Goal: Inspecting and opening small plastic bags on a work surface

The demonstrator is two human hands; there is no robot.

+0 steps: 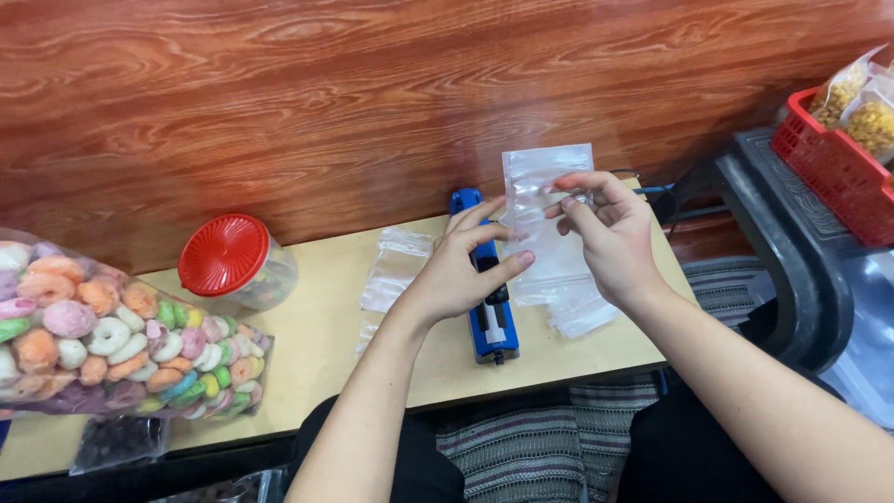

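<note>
Both hands hold up one small clear plastic pouch [540, 200] above the low wooden table [326, 345]. My left hand [466, 265] pinches its left edge between thumb and fingers. My right hand [605, 233] grips its right side near the top. Beneath the hands a blue heat sealer [489, 321] lies on the table, partly hidden by my left hand. More empty clear pouches [577, 307] lie under my right hand.
Another pile of clear pouches [396, 265] lies left of the sealer. A clear jar with a red lid [228, 259] and a big bag of coloured cereal rings [112, 340] stand at the left. A red basket of filled packets [838, 154] sits at the right.
</note>
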